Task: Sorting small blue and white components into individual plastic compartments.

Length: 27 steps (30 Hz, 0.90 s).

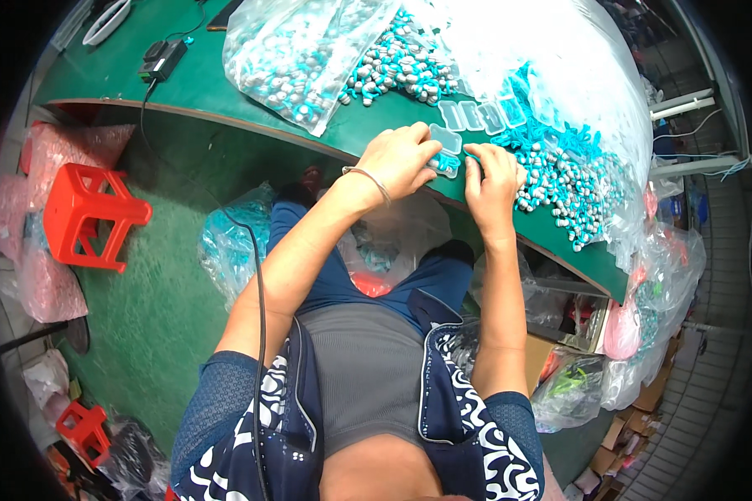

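A small clear plastic case (445,164) stands with its lid raised at the table's front edge, with teal pieces inside. My left hand (397,159) is closed at the case's left side, thumb and fingers against it. Just right of the case is my right hand (493,179), its fingers bent and thumb up near the index fingertip; whatever they pinch is too small to make out. Several more clear cases (471,116) lie in a row beyond my hands. Next to my right hand spreads a heap of small teal-and-grey corded pieces (564,179).
Farther back on the green table (200,82) lie a filled plastic bag (288,63), another heap of pieces (405,67) and a large white bag (593,71). A black charger-like box (163,60) trails a cable past my left arm. Red stools (92,213) stand on the floor at left.
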Motion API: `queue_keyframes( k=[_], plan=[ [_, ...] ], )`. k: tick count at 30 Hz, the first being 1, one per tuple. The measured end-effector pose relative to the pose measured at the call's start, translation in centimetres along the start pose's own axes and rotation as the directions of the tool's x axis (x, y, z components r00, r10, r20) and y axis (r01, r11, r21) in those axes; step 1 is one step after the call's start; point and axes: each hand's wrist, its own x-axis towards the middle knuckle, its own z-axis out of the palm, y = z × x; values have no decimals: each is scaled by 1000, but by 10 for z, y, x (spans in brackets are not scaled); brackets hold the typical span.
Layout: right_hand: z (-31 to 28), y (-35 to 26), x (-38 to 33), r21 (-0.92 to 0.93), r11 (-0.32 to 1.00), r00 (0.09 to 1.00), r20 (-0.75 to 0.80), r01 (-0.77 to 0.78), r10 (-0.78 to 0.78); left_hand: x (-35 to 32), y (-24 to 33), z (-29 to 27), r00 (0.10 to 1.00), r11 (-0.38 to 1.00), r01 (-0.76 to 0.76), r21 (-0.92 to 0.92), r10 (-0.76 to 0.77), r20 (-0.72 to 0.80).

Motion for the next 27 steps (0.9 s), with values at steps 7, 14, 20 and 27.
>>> queue_keyframes(
  k=[7, 14, 20, 27],
  plan=[
    [9, 4, 17, -171, 984, 986, 166, 47, -19, -4, -2, 6, 999, 999, 28, -43, -29, -28],
    [12, 13, 23, -135, 989, 968, 251, 55, -19, -6, -5, 10, 998, 999, 19, -44, -21, -64],
    [13, 21, 22, -41, 999, 967, 253, 33, -22, -4, -6, 10, 998, 997, 45, -55, -47, -40],
    [2, 16, 18, 311, 950, 993, 102, 19, -53, 1, 0, 4, 985, 971, 173, -168, -172, 20]
  ],
)
